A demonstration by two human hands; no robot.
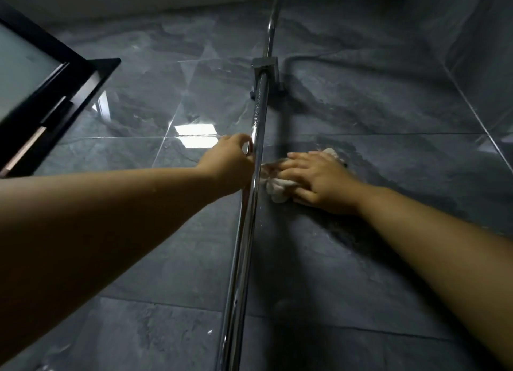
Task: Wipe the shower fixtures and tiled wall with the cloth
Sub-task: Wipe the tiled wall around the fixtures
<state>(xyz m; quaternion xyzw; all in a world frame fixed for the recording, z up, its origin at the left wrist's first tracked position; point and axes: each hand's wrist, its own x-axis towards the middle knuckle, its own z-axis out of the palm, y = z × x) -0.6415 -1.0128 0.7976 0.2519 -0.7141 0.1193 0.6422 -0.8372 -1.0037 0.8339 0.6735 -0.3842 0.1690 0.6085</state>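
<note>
Head view: right hand (313,179) presses white cloth (277,191) on dark-grey tiled wall (388,106), left hand (230,159) grips chrome rail (244,245) (wiping seemingly midway).

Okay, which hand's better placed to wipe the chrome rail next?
Right. The right hand already presses the cloth flat on the tiled wall, just beside the chrome rail. The left hand grips the rail bare, without a cloth.
</note>
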